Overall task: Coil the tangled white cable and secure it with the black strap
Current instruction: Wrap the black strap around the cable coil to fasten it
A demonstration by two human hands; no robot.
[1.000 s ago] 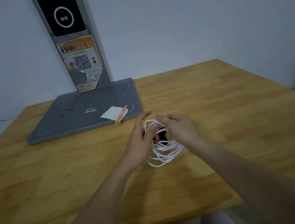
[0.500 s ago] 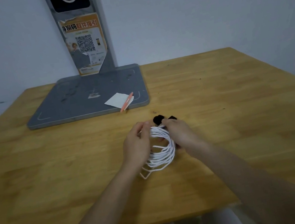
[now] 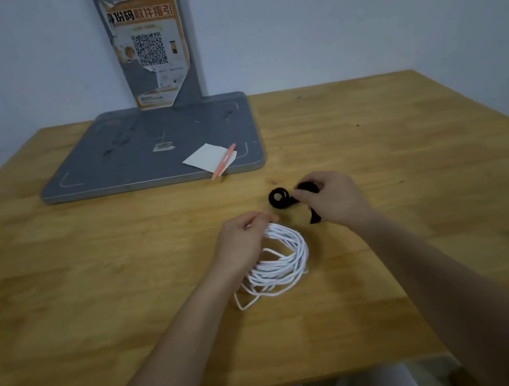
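The top of the white cable (image 3: 280, 258) is pinched between the curled fingers of the left hand (image 3: 242, 246), seemingly so that the gathered loops are kept from springing apart; the rest of the coil hangs down to rest on the wooden table (image 3: 96, 305), with one loose loop trailing toward the near edge. The black strap (image 3: 285, 199) is held in the bent fingers of the right hand (image 3: 332, 199): one end is curled into a small roll lying just beyond the coil, and a short tail shows below the palm. The strap appears to be kept close to the pinch point so that it can be passed round the bundle; the wrap itself is judged not yet begun. Both hands are placed near the middle of the table, well apart from its near and right edges. A grey base plate (image 3: 137, 152) bearing a paper slip (image 3: 206, 158) and an orange pen (image 3: 223, 161) lies farther back, leaving open wood all round the work.
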